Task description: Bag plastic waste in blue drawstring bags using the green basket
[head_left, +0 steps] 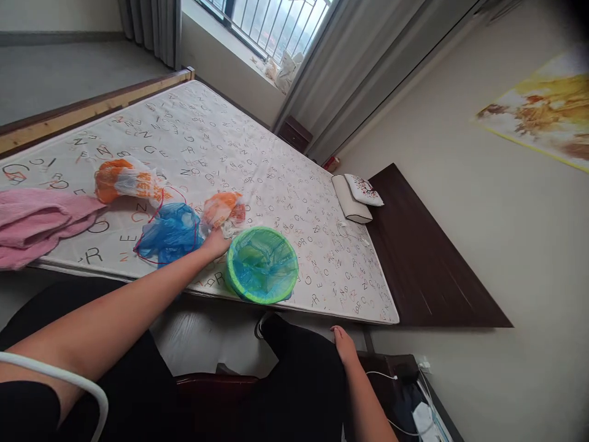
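Observation:
My left hand [215, 244] reaches across to the bed, closed on the lower part of an orange-and-white plastic bag [224, 209]; its fingertips are partly hidden. Just right of it stands a green round basket [232, 282] lined with a thin blue-green bag [264, 270]. A crumpled blue plastic bag [171, 232] with a red drawstring lies left of my wrist. Behind that is a larger orange-and-white plastic bag [131, 182]. My right hand [344, 345] rests beside my right knee, fingers extended, with nothing visible in it.
A letter-printed mattress [257, 159] carries a pink cloth [41, 224] at left and pillows [352, 199] by the dark headboard [432, 264]. At lower right, a nightstand [391, 387] holds cables and a white item. A white cable [59, 371] crosses near my left arm.

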Motion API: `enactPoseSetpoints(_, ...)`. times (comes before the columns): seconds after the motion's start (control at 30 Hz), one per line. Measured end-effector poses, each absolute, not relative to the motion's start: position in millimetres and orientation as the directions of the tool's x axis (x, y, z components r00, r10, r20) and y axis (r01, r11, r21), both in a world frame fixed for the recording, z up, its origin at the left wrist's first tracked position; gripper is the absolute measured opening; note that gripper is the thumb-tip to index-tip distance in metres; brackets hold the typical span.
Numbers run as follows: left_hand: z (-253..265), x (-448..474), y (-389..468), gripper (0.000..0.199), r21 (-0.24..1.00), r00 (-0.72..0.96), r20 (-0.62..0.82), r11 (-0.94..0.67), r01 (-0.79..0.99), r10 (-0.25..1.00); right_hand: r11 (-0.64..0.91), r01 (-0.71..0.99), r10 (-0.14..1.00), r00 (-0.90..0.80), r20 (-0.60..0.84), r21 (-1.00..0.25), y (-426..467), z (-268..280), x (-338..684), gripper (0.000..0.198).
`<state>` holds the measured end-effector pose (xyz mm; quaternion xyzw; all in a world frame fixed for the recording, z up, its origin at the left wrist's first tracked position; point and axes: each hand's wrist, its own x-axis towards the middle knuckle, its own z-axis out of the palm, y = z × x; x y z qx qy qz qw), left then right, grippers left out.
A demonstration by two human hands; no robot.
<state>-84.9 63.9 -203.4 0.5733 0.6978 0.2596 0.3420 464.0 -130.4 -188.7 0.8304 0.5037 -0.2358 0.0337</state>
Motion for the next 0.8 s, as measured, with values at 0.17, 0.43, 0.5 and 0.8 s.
enactPoseSetpoints(0.17,-173,-92,74,0.049,0.826,-0.330,0.042,0.154,0.543,0.943,-0.496,0.851,0.817,0.391,-0.425,-0.171,-122,-187,459,0.033)
enactPoseSetpoints(0.43,-105,-102,49,0.061,0.720,-0.290,0.584,-0.318,0.617,0.758,-0.496,0.846,0.819,0.382,-0.428,-0.194,-111,-192,447,0.030)
enactPoseSetpoints(0.5,-86,-97,32,0.059,0.658,-0.224,0.639,-0.372,0.654,0.736,-0.499,0.845,0.820,0.389,-0.421,-0.191,-109,-193,446,0.030)
enactPoseSetpoints(0.8,-107,-45,-23,0.027,0.578,0.543,0.141,-0.514,0.634,0.828,-0.464,0.867,0.833,0.358,-0.421,-0.182,-98,-194,439,0.030)
